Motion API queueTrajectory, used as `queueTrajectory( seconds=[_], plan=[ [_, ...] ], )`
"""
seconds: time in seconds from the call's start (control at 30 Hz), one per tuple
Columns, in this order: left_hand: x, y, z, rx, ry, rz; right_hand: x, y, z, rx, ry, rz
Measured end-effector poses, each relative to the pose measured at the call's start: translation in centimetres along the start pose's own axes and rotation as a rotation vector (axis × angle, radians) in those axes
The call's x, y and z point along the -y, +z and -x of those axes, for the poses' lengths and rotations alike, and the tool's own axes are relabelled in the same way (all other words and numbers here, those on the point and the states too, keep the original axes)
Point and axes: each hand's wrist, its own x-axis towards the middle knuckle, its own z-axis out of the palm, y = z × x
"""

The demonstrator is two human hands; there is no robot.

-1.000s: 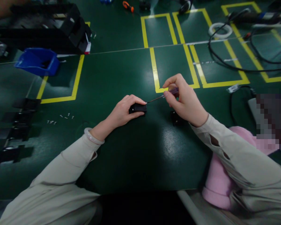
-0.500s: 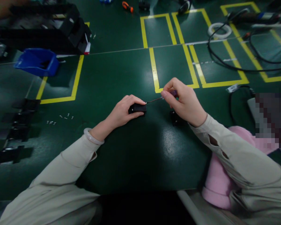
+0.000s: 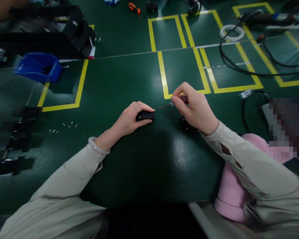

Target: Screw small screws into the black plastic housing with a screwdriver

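Note:
My left hand (image 3: 131, 119) is closed around a small black block-shaped part (image 3: 146, 115), thumb and fingers on opposite sides of it, on the green table. In my right hand (image 3: 193, 108) is a screwdriver (image 3: 183, 99), pinched by its dark handle. Its thin shaft slants down to the left and the tip meets the right end of the black part. Whatever the tip touches is too small to make out. Just below my right hand lies a second black part (image 3: 186, 126), partly hidden by the hand.
Several loose screws (image 3: 67, 125) lie to the left. A row of black parts (image 3: 17, 141) runs along the left side, with a blue bin (image 3: 38, 68) and black rack (image 3: 72, 31) behind. At right are a black cable (image 3: 229, 61), a white ring (image 3: 231, 32) and a pink sleeve (image 3: 233, 189).
The view has shifted very slightly. Both hands, the screwdriver and the black part keep the same places relative to each other.

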Motion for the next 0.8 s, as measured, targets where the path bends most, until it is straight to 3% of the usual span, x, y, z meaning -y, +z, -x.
queueTrajectory(
  seconds=[0.8],
  plan=[
    [0.04,0.00,0.03,0.009,-0.025,0.011,0.27,-0.11,0.01,0.014,0.026,-0.009]
  ],
)
